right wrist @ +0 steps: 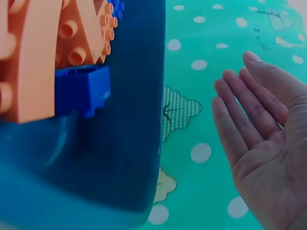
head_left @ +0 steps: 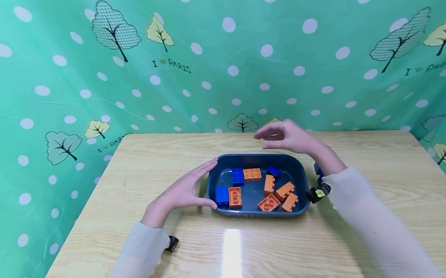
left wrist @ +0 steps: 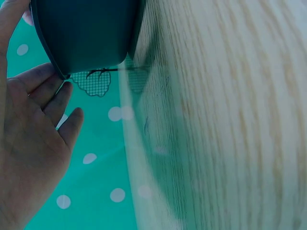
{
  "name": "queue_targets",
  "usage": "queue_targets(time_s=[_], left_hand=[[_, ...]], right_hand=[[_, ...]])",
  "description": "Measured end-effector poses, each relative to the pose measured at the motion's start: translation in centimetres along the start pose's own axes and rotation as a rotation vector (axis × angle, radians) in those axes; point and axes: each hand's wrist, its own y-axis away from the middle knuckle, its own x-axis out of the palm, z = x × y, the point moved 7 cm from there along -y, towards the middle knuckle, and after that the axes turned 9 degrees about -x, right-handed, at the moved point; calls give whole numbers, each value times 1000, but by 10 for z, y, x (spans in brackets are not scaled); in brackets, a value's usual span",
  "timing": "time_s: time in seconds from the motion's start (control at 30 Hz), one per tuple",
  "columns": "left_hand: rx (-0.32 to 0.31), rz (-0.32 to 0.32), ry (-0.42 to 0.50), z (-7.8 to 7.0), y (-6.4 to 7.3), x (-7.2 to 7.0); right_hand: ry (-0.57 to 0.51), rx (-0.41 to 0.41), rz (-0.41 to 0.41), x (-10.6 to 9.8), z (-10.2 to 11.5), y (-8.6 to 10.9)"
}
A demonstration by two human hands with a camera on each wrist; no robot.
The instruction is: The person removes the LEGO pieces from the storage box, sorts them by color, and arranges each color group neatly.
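A dark blue plastic bin (head_left: pixel 260 211) sits on the table with toy building bricks inside. Among them are several orange bricks (head_left: pixel 252 174) and 3 blue bricks (head_left: pixel 238 177). My left hand (head_left: pixel 181 190) is spread around the bin's left end, fingertips at the back rim corner and thumb by the front corner. In the left wrist view, lightly bent fingers (left wrist: pixel 60 98) touch or nearly touch the rim. Above the bin's back right side hovers my right hand (head_left: pixel 283 135), holding nothing. The right wrist view shows its fingers (right wrist: pixel 254 110) extended, apart from the bin.
The bin stands on a light wooden table (head_left: pixel 161 163). Behind and beside it hangs a green dotted cloth (head_left: pixel 214 46) with printed trees. Small black devices are worn at the left wrist (head_left: pixel 171 243) and right wrist (head_left: pixel 318 193). A bright reflection lies on the table in front.
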Motion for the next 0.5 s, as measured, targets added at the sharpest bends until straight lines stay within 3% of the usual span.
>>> queue_targets(time_s=[0.23,0.5], left_hand=[[-20,4,4,3,-1,0],[-15,5,-3,4,-2,1]], right_hand=[[-12,-26,54,14,12,-19],[-98,-67,91,35,23,-31]])
